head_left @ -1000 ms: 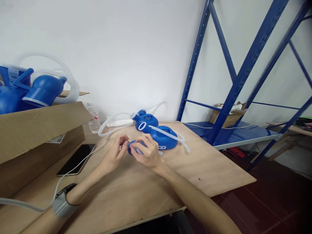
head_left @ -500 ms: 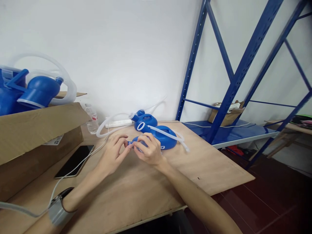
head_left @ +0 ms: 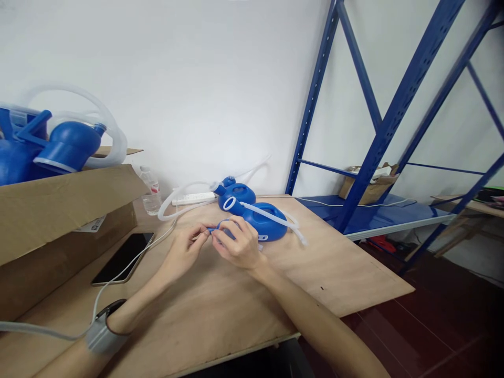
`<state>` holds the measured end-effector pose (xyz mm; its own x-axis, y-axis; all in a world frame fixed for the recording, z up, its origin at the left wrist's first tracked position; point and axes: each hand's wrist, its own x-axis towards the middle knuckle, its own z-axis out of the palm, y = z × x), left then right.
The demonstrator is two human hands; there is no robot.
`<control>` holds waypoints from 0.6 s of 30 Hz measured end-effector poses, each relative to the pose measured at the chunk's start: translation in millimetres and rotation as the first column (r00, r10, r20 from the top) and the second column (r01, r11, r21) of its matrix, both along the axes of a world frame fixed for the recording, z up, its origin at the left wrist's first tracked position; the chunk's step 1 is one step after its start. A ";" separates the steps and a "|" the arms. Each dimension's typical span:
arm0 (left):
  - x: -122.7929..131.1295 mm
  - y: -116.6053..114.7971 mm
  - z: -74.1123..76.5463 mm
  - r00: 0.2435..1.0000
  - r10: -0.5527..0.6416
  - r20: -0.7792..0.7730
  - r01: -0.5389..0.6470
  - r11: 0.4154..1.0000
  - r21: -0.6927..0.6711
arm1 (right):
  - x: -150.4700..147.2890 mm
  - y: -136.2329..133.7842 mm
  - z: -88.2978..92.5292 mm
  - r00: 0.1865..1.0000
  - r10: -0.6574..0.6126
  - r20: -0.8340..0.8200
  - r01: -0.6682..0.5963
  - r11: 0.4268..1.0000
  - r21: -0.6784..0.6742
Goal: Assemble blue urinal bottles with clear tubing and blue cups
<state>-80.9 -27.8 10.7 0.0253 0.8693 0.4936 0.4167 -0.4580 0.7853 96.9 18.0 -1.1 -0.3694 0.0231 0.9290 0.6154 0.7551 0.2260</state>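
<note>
The small blue part (head_left: 211, 230) lies between both hands, before a blue jug (head_left: 272, 231) on the table (head_left: 220, 310). Left hand (head_left: 188, 245) pinches one end; right hand (head_left: 238, 244) curls around the rest — uneven fingertip pressure could let it slip. Its visible length runs crosswise, tip leftward — far end hidden.

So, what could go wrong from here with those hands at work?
The small blue part sits at the fingertips of the left hand and right hand, so it might slip. The white cable crosses the phone and runs by the grey wristband; moving that arm could snag it. The blue bottles are heaped above the cardboard box, so a knock might tip one out.
</note>
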 end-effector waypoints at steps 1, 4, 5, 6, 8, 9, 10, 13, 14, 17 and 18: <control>0.6 -1.2 0.3 0.999 -0.003 0.050 0.003 1.000 -0.005 | 0.0 -1.5 1.9 1.000 0.004 -0.026 -0.004 1.000 -0.023; 2.5 -4.7 1.7 0.994 -0.011 0.105 0.013 1.000 -0.026 | 2.0 -4.8 7.0 0.998 0.042 -0.056 -0.046 0.997 -0.057; 3.2 -5.5 2.6 0.996 -0.007 0.094 0.010 0.999 -0.036 | 2.9 -5.2 8.4 0.996 0.066 -0.064 -0.069 0.996 -0.058; 3.9 -6.1 3.6 0.996 -0.001 0.086 0.005 0.999 -0.044 | 3.8 -5.5 9.7 0.993 0.085 -0.084 -0.090 0.994 -0.062; 5.4 -6.3 6.1 0.995 0.007 0.100 -0.002 0.999 -0.047 | 4.8 -5.5 11.9 0.982 0.103 -0.158 -0.118 0.989 -0.088; 6.1 -6.0 7.2 0.993 0.010 0.116 -0.005 0.999 -0.043 | 5.0 -5.4 12.7 0.976 0.105 -0.192 -0.126 0.986 -0.105; 6.7 -5.5 8.1 0.991 0.011 0.132 -0.005 0.999 -0.042 | 4.8 -5.4 13.3 0.971 0.104 -0.214 -0.133 0.984 -0.122; 7.2 -3.0 7.5 0.986 0.004 0.167 0.008 0.998 -0.067 | 3.6 -5.3 12.8 0.968 0.113 -0.226 -0.154 0.973 -0.174; 6.8 -2.0 6.1 0.984 -0.001 0.177 0.016 0.997 -0.082 | 3.0 -5.3 12.0 0.968 0.114 -0.222 -0.158 0.969 -0.191; 4.6 1.5 -0.2 0.975 -0.007 0.222 0.032 0.993 -0.109 | 1.6 -5.1 8.7 0.970 0.117 -0.211 -0.165 0.959 -0.228; 3.7 2.8 -2.4 0.969 -0.003 0.246 0.031 0.993 -0.111 | 1.3 -5.0 7.9 0.970 0.115 -0.214 -0.166 0.957 -0.239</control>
